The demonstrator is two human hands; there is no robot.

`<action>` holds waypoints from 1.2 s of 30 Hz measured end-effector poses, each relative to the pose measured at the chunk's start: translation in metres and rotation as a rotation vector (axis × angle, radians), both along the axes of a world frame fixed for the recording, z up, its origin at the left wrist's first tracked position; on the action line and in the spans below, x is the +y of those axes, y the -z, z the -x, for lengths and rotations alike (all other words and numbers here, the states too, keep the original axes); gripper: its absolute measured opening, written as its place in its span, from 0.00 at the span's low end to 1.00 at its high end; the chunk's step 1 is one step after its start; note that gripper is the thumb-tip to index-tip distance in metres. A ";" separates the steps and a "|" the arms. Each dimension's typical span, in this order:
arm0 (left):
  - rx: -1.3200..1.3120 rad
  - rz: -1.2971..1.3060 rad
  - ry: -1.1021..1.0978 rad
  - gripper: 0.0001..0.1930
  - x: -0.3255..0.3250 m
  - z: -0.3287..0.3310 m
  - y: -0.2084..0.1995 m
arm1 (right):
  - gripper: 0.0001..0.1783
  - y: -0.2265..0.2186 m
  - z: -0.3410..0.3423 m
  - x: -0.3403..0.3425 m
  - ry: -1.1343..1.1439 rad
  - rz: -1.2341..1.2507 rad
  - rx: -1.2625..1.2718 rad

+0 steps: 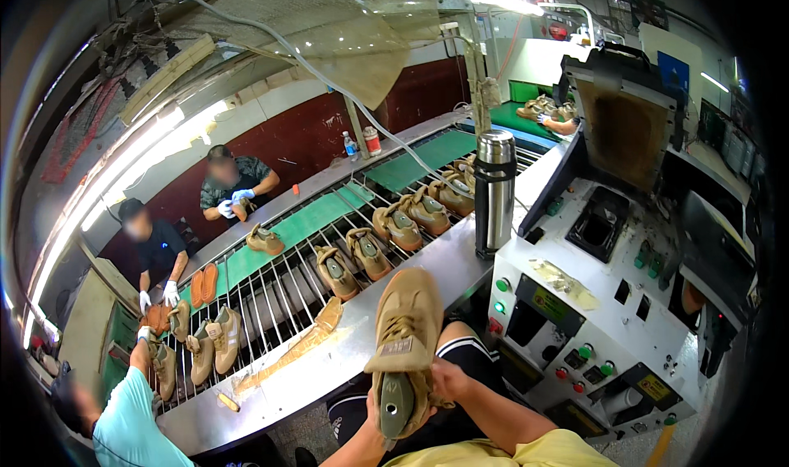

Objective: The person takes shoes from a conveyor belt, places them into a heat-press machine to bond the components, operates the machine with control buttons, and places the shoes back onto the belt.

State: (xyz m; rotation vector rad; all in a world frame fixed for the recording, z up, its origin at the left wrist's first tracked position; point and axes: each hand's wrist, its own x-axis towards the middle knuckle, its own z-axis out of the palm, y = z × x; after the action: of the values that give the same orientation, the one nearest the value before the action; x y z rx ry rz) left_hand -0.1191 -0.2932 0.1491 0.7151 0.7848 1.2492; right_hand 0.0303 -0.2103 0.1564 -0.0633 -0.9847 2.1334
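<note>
A tan suede lace-up shoe (404, 311) is held up over my lap, toe pointing away from me. Inside its opening sits a green shoe last (396, 405) with a hole in its top. My right hand (448, 382) grips the shoe's collar on the right side, fingers closed. From below and the left, my left hand (376, 414) holds the heel end; most of its fingers are hidden behind the shoe and last.
A barred conveyor (288, 290) carries several tan shoes beyond a metal ledge (353, 348). On the ledge stands a steel thermos (495, 192). At right is a white machine (608, 303) with buttons and a raised lid. Co-workers in gloves handle shoe parts at left.
</note>
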 end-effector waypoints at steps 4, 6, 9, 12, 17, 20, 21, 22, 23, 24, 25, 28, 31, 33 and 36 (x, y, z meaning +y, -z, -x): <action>0.538 -0.148 0.233 0.22 0.015 -0.029 0.024 | 0.39 -0.019 -0.027 -0.011 0.109 0.098 0.186; 0.358 0.053 0.401 0.20 0.035 -0.031 0.014 | 0.38 -0.022 -0.050 -0.008 0.178 0.152 0.296; 0.222 0.224 0.470 0.15 0.059 -0.032 0.010 | 0.37 -0.023 -0.089 0.001 0.301 0.217 0.420; 0.265 0.261 0.107 0.13 0.065 0.000 0.032 | 0.36 -0.031 -0.151 0.018 0.465 0.253 0.451; 0.645 0.224 -0.580 0.05 0.081 0.075 0.109 | 0.37 -0.043 -0.287 0.078 1.094 0.436 -0.361; 0.948 0.382 -0.504 0.16 0.076 0.097 0.070 | 0.43 -0.084 -0.339 0.137 1.380 0.209 -0.491; 0.922 0.302 -0.626 0.14 0.077 0.105 0.069 | 0.45 -0.088 -0.360 0.162 1.424 0.210 -0.580; 0.942 0.310 -0.699 0.13 0.081 0.146 0.118 | 0.45 -0.108 -0.363 0.187 1.449 0.144 -0.732; 0.547 0.323 -0.853 0.12 0.095 0.132 0.110 | 0.43 -0.105 -0.388 0.210 1.519 0.162 -0.835; 0.546 0.392 -0.817 0.11 0.102 0.138 0.105 | 0.45 -0.111 -0.404 0.228 1.500 0.141 -0.895; 0.537 0.402 -0.832 0.11 0.108 0.156 0.125 | 0.46 -0.121 -0.415 0.247 1.470 0.113 -0.951; 0.748 0.409 -0.862 0.11 0.120 0.156 0.169 | 0.49 -0.118 -0.476 0.300 1.536 0.217 -1.429; 0.932 0.421 -0.980 0.12 0.111 0.167 0.188 | 0.55 -0.096 -0.459 0.351 1.378 0.327 -1.996; 0.887 0.458 -0.969 0.12 0.107 0.150 0.168 | 0.56 -0.081 -0.449 0.361 1.256 0.399 -2.239; 1.284 0.403 -0.925 0.15 0.098 0.155 0.165 | 0.53 -0.087 -0.389 0.365 1.191 0.559 -2.351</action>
State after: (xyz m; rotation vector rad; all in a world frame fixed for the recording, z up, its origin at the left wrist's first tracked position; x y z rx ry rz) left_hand -0.2746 -0.1949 -0.0155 0.8022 2.5583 1.2384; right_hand 0.4194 0.1549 0.2438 -2.8255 -0.6851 0.2258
